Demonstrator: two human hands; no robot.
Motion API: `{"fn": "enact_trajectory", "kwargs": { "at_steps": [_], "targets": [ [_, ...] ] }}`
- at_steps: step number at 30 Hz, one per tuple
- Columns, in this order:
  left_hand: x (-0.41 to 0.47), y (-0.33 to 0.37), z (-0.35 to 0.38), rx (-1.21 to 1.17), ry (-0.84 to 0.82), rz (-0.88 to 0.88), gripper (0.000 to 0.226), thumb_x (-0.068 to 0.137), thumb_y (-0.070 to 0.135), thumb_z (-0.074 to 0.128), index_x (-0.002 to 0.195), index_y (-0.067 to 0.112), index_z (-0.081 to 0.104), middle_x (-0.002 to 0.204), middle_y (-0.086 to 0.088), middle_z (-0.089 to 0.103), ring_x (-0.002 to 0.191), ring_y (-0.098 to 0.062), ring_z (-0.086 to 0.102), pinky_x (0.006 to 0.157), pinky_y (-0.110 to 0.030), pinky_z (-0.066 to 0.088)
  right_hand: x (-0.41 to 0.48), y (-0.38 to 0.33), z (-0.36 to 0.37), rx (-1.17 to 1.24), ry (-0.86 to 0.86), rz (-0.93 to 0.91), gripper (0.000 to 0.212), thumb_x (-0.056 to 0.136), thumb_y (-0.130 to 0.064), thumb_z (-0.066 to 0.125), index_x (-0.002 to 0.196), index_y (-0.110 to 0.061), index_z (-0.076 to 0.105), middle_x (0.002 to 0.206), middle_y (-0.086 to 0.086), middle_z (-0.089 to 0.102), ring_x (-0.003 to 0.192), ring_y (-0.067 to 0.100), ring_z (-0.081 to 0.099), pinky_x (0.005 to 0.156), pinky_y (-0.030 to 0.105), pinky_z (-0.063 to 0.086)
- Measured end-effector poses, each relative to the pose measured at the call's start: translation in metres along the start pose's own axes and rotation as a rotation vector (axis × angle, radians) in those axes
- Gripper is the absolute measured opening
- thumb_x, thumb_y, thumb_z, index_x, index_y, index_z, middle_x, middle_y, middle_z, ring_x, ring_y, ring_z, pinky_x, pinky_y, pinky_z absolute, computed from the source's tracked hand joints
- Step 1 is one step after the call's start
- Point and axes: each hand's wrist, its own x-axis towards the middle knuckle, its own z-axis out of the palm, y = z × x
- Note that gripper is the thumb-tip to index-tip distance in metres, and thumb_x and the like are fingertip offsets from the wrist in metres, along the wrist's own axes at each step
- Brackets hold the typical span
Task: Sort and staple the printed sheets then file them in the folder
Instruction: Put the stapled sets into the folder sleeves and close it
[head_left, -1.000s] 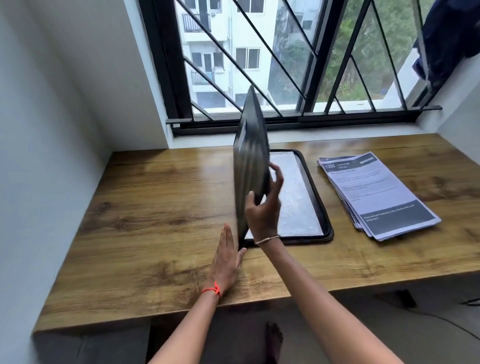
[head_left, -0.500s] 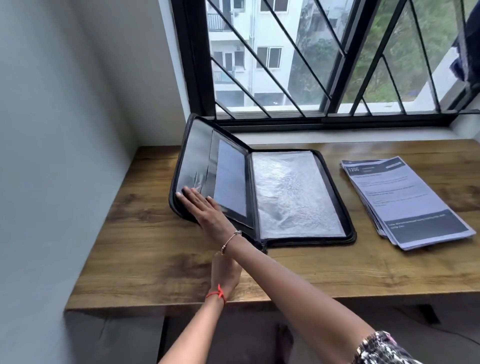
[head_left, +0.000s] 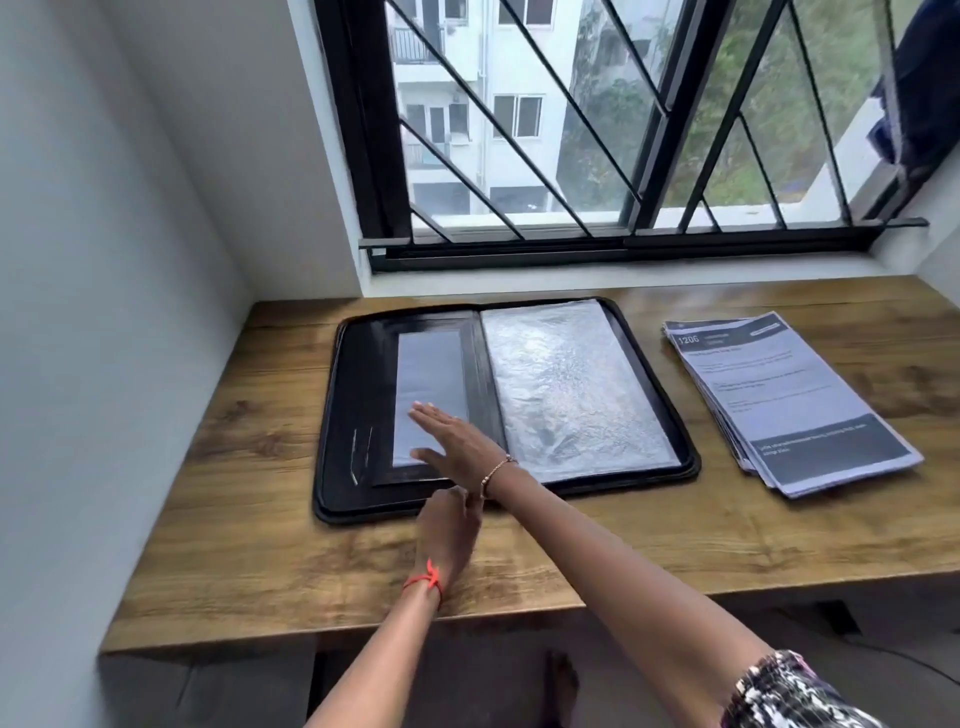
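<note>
From your head camera, your right hand (head_left: 457, 447) reaches across your body with its fingers (head_left: 428, 413) stretched out flat and released, gripping nothing; they lie over the near end of the pale pocket (head_left: 428, 395) on the folder's left inner cover, though whether the palm presses down or floats just above it is hard to tell through the motion blur. The black zip folder (head_left: 343, 415) lies spread open and flat on the wooden desk (head_left: 223, 530), its crinkled clear plastic sleeves (head_left: 571, 384) lying just to the right of your fingertips, past the spine. Your left hand (head_left: 447, 535) lies below the right wrist, flat and open on the desk, its fingertips at the folder's near edge and partly hidden under your right forearm; it holds nothing. The stack of printed sheets (head_left: 789, 405) sits well to the right of both hands, apart from the folder, fanned a little, the top page showing dark bands and the number 1206. A barred window (head_left: 644, 130) stands beyond your fingers, behind the desk.
</note>
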Motion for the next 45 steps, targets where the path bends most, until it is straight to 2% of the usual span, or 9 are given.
{"fn": "enact_trajectory", "kwargs": {
  "at_steps": [3, 14, 20, 26, 32, 36, 38, 40, 45],
  "targets": [
    [0.004, 0.015, 0.001, -0.126, 0.046, 0.133, 0.038, 0.095, 0.029, 0.046, 0.077, 0.003, 0.066, 0.075, -0.020, 0.069, 0.074, -0.039, 0.063, 0.062, -0.042, 0.043, -0.018, 0.031, -0.020, -0.009, 0.077, 0.148, 0.055, 0.097, -0.025, 0.044, 0.145, -0.006, 0.024, 0.155, 0.008, 0.018, 0.144, 0.019, 0.016, 0.118, 0.033, 0.015],
    [0.041, 0.104, 0.035, -0.287, -0.046, 0.262, 0.037, 0.097, 0.028, 0.049, 0.080, 0.002, 0.070, 0.072, -0.010, 0.071, 0.065, -0.027, 0.065, 0.059, -0.034, 0.049, -0.091, 0.164, -0.089, -0.012, 0.242, 0.532, 0.045, 0.096, -0.025, 0.047, 0.133, 0.000, 0.041, 0.150, 0.013, 0.031, 0.139, 0.023, 0.029, 0.111, 0.032, 0.025],
    [0.072, 0.183, 0.081, -0.438, -0.214, 0.249, 0.034, 0.097, 0.026, 0.049, 0.082, 0.002, 0.068, 0.069, -0.006, 0.067, 0.057, -0.016, 0.059, 0.061, -0.037, 0.050, -0.118, 0.237, -0.148, -0.042, 0.400, 0.655, 0.029, 0.093, -0.015, 0.051, 0.112, 0.007, 0.054, 0.118, 0.023, 0.054, 0.111, 0.035, 0.051, 0.092, 0.035, 0.037],
    [0.109, 0.251, 0.142, -0.420, -0.263, 0.293, 0.046, 0.092, 0.032, 0.049, 0.063, -0.004, 0.051, 0.058, -0.018, 0.052, 0.055, -0.020, 0.047, 0.057, -0.039, 0.038, -0.157, 0.327, -0.194, -0.038, 0.455, 0.793, 0.031, 0.093, -0.018, 0.051, 0.109, 0.007, 0.057, 0.116, 0.024, 0.054, 0.109, 0.038, 0.052, 0.093, 0.040, 0.042],
    [0.136, 0.294, 0.182, -0.354, -0.312, 0.187, 0.027, 0.095, 0.016, 0.051, 0.084, -0.004, 0.065, 0.074, -0.009, 0.062, 0.071, -0.018, 0.055, 0.066, -0.033, 0.039, -0.179, 0.389, -0.220, -0.116, 0.424, 0.906, 0.038, 0.094, -0.022, 0.049, 0.122, 0.004, 0.052, 0.131, 0.022, 0.045, 0.120, 0.038, 0.043, 0.100, 0.041, 0.034],
    [0.151, 0.307, 0.205, -0.309, -0.300, 0.090, 0.042, 0.093, 0.019, 0.053, 0.056, 0.015, 0.036, 0.055, 0.001, 0.035, 0.052, -0.011, 0.032, 0.058, -0.030, 0.025, -0.182, 0.415, -0.231, -0.164, 0.421, 0.981, 0.042, 0.092, -0.024, 0.052, 0.125, 0.001, 0.046, 0.130, 0.021, 0.043, 0.120, 0.038, 0.041, 0.099, 0.042, 0.033],
    [0.157, 0.309, 0.215, -0.324, -0.294, 0.037, 0.034, 0.089, 0.030, 0.055, 0.061, 0.016, 0.041, 0.059, -0.004, 0.045, 0.057, -0.015, 0.041, 0.060, -0.035, 0.035, -0.180, 0.424, -0.235, -0.140, 0.375, 1.011, 0.041, 0.091, -0.023, 0.052, 0.123, 0.002, 0.045, 0.129, 0.020, 0.044, 0.121, 0.037, 0.041, 0.099, 0.041, 0.033],
    [0.160, 0.308, 0.224, -0.329, -0.273, -0.039, 0.026, 0.085, 0.036, 0.054, 0.075, 0.013, 0.057, 0.084, -0.017, 0.062, 0.078, -0.028, 0.058, 0.075, -0.042, 0.048, -0.178, 0.431, -0.237, -0.122, 0.328, 1.020, 0.042, 0.090, -0.024, 0.052, 0.122, 0.002, 0.045, 0.130, 0.020, 0.043, 0.123, 0.036, 0.040, 0.100, 0.040, 0.033],
    [0.148, 0.330, 0.221, -0.271, -0.152, -0.096, 0.026, 0.091, 0.022, 0.058, 0.082, -0.002, 0.053, 0.111, -0.017, 0.046, 0.100, -0.027, 0.047, 0.086, -0.026, 0.034, -0.173, 0.444, -0.239, -0.112, 0.298, 1.020, 0.043, 0.088, -0.027, 0.054, 0.117, 0.004, 0.050, 0.130, 0.018, 0.042, 0.123, 0.034, 0.037, 0.100, 0.040, 0.033]
  ]
}}
